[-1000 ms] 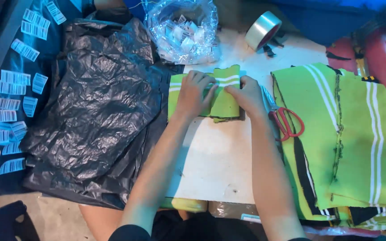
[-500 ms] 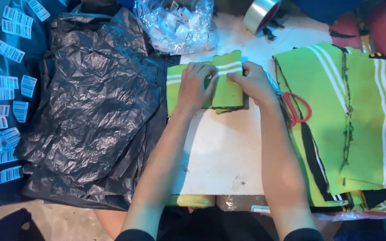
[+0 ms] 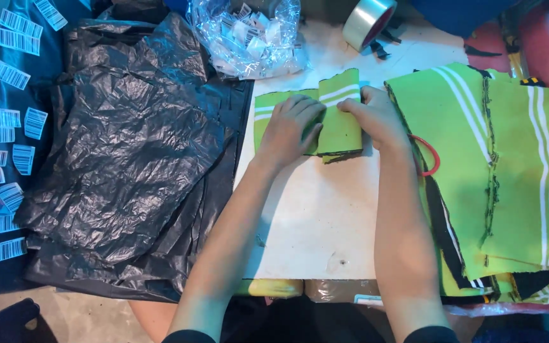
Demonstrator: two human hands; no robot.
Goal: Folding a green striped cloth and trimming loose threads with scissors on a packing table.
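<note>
A small lime-green cloth piece (image 3: 340, 121) with white stripes and black edging lies folded on the white board (image 3: 312, 216). My left hand (image 3: 290, 124) presses flat on its left half, fingers spread over the fold. My right hand (image 3: 376, 114) holds the right edge of the same folded piece, fingers curled on it. Both forearms reach up from the bottom of the view.
A stack of larger lime-green striped cloth pieces (image 3: 509, 171) lies to the right, with a red loop (image 3: 432, 159) at its left edge. Black plastic bags (image 3: 128, 152) cover the left. A clear bag of small labels (image 3: 249, 35), a tape roll (image 3: 366, 19) and barcode stickers (image 3: 1, 127) lie around.
The view has shifted slightly. My hands have folded the green piece further over itself and stay pressed on it.
</note>
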